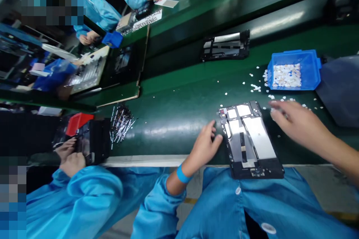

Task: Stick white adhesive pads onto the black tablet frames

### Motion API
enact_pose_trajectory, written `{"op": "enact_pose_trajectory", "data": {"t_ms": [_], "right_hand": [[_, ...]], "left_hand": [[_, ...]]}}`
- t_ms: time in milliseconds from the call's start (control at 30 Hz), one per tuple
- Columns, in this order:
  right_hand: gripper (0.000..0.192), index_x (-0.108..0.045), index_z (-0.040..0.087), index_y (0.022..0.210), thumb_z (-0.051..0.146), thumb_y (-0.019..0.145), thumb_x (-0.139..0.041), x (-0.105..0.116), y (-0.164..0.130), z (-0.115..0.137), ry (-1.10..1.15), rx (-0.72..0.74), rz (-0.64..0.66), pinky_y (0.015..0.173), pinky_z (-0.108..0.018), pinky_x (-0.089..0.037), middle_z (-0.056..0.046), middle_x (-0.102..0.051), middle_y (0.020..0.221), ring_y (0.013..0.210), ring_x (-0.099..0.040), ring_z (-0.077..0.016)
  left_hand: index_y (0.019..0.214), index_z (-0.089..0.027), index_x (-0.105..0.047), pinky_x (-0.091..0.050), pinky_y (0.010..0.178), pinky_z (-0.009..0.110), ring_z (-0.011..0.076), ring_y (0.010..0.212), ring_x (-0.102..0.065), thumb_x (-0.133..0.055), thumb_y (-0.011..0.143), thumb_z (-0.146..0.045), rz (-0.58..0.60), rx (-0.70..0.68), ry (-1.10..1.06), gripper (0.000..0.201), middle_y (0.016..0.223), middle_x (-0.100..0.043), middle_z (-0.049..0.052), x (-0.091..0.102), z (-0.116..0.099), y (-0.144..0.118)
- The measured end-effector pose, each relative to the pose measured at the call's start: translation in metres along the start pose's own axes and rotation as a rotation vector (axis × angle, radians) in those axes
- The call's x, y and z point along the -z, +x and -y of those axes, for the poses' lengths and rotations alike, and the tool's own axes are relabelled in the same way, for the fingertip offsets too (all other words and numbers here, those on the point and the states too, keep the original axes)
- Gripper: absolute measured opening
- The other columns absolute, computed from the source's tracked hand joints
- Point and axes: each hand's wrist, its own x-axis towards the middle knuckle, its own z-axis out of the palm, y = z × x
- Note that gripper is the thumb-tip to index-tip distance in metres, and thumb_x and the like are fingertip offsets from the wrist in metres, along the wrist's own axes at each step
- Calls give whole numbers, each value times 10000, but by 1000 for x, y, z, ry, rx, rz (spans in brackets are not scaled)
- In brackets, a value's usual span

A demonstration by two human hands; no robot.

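A disassembled tablet (259, 138) with silver battery panels and a black frame lies in front of me, its near end over the bench edge. Beside its left edge is my left hand (206, 143), thumb apart from the loosely curled fingers, holding nothing. My right hand (297, 121) hovers just right of the tablet's upper corner, slightly blurred. Its thumb and index finger are close together; whatever may be between them is too small to make out. Small white pieces (255, 88) are scattered on the green bench around that hand.
A blue bin (310, 78) of white pieces stands at the right, beside a dark grey panel (340, 89). Another opened tablet (226, 46) lies farther back. Thin strips (121, 125) are heaped at left, near a co-worker's hands (71, 158) and a red bin (78, 122). More co-workers sit opposite.
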Motion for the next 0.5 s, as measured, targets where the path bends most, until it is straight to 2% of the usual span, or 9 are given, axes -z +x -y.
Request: {"op": "enact_pose_trajectory", "data": {"t_ms": [67, 100, 167, 200, 267, 333, 400, 433, 500], "right_hand": [[382, -722, 285, 1311, 456, 1009, -564, 2, -37, -2, 150, -79, 210, 697, -464, -595, -144, -787, 1075, 899, -743, -348], [411, -694, 291, 1361, 458, 1005, -572, -1, -48, 3, 201, -80, 276, 732, -467, -611, -142, -780, 1134, 965, -745, -349], [454, -636, 283, 1436, 419, 1011, -558, -16, -51, 23, 300, -65, 336, 787, -457, -621, -139, -757, 1216, 1038, -738, -324], [449, -628, 272, 1439, 382, 1012, -541, -27, -41, 39, 345, -57, 344, 789, -439, -617, -138, -748, 1229, 1025, -739, -301], [373, -691, 238, 1319, 311, 996, -520, -48, -1, 73, 417, -25, 380, 707, -366, -592, -112, -764, 1122, 849, -736, -236], [232, -759, 209, 1079, 310, 956, -591, -64, 60, 102, 400, 86, 508, 635, -303, -537, -58, -765, 929, 688, -680, -185], [183, -749, 181, 879, 361, 892, -715, -69, 129, 115, 301, 137, 428, 599, -285, -489, -25, -701, 728, 594, -606, -165], [204, -737, 156, 875, 356, 906, -705, -66, 163, 113, 280, 128, 353, 617, -292, -485, -36, -683, 712, 603, -591, -165], [325, -717, 95, 958, 363, 1027, -547, -55, 225, 99, 239, 123, 158, 711, -321, -495, -70, -670, 758, 672, -583, -155]], "left_hand": [[1583, -185, -437, -546, 1041, 428, 265, 1179, -616, -631, 982, -336, 104, 21, -126, 650, 1263, -625, 133, -9, -2, -16], [1594, -204, -429, -537, 1069, 443, 276, 1217, -601, -653, 966, -357, 122, 22, -158, 684, 1295, -611, 136, -11, -2, -20], [1591, -227, -430, -522, 1097, 459, 284, 1258, -581, -640, 967, -369, 72, 53, -213, 674, 1367, -583, 146, -10, 5, -20], [1582, -226, -433, -534, 1073, 451, 275, 1227, -598, -620, 973, -365, 27, 90, -248, 652, 1375, -582, 147, -5, 13, -18], [1574, -217, -416, -575, 948, 397, 228, 1071, -647, -581, 976, -351, -86, 221, -322, 634, 1316, -610, 136, 12, 41, -11], [1596, -203, -349, -572, 796, 318, 169, 869, -643, -590, 944, -346, -249, 411, -349, 709, 1160, -635, 89, 39, 81, -4], [1579, -181, -362, -553, 752, 288, 140, 782, -609, -643, 874, -324, -373, 536, -286, 772, 1079, -623, 48, 72, 123, -2], [1554, -166, -397, -553, 748, 289, 139, 770, -608, -648, 854, -315, -378, 563, -263, 759, 1052, -623, 39, 90, 141, -3], [1506, -146, -459, -569, 771, 314, 163, 796, -640, -647, 836, -301, -321, 596, -210, 713, 1039, -642, 44, 122, 167, -10]]}}
